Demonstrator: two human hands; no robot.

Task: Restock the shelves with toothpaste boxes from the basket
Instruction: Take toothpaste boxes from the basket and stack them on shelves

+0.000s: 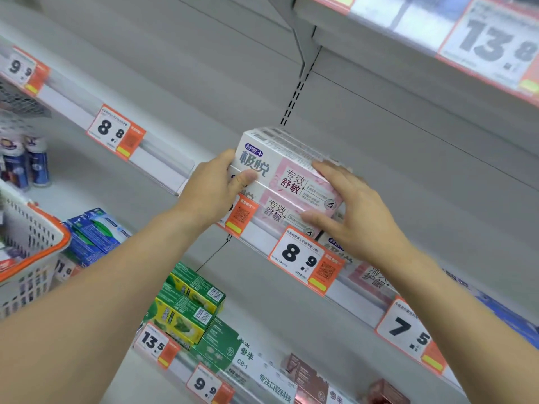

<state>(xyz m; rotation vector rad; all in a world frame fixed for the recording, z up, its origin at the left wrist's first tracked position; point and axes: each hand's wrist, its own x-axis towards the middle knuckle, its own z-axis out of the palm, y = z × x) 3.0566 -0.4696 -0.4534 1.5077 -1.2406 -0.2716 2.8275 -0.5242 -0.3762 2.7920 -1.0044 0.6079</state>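
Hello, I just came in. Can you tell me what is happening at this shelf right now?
A person is restocking toothpaste. Both hands hold a stack of two pink-and-white toothpaste boxes at the front edge of a shelf, just above the 8.9 price tag. The left hand grips the stack's left end and the right hand holds the right end. A white basket with an orange rim is at the far left. Green boxes sit on the shelf below.

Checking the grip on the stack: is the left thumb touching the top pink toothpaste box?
Touching. The head view shows the left hand with its thumb pressed flat on the front of the top pink toothpaste box, no gap visible.
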